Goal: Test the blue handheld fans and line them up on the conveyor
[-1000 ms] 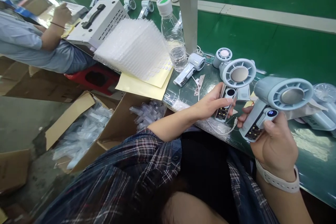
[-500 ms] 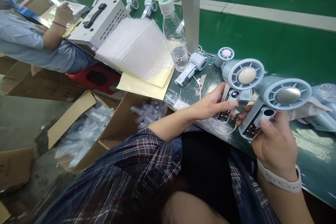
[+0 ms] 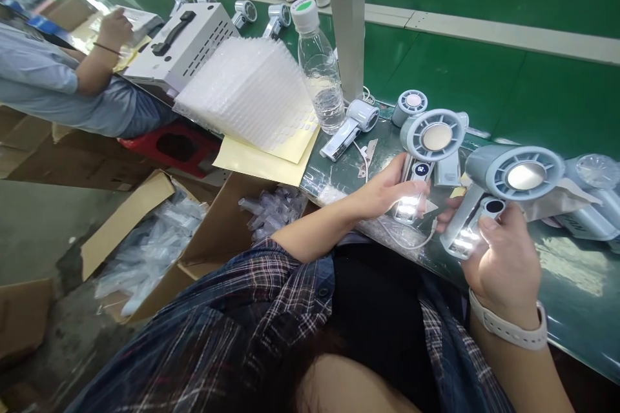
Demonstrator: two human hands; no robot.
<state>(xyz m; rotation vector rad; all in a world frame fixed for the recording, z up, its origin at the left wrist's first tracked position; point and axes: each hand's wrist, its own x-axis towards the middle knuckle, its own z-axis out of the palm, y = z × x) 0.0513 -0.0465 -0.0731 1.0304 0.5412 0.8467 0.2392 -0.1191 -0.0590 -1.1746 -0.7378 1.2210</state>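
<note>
My left hand [image 3: 390, 190] is wrapped round the handle of a light-blue handheld fan [image 3: 433, 135], whose small round display reads 82. In my right hand [image 3: 508, 258] is a second handheld fan [image 3: 516, 171], held upright with the thumb just below its dark round display. Both handles catch bright glare on their clear fronts. A white cable [image 3: 421, 245] runs up to a plug near the fingers by the right-hand fan. Beyond my left hand, another fan [image 3: 346, 132] lies on the bench, and one more fan [image 3: 409, 106] is behind the held one.
A water bottle [image 3: 320, 71] stands beside stacked bubble-wrap pouches [image 3: 247, 90] on yellow sheets [image 3: 261, 161]. A white metal box [image 3: 184, 45] is farther left, near a co-worker's arm [image 3: 99, 68]. Open cartons [image 3: 208, 232] with clear plastic pieces sit below the bench. More fans [image 3: 588, 206] lie right.
Both held fans have shifted slightly left and tilted a little. Their handle fronts, dark with parts visible before, now show bright glare.
</note>
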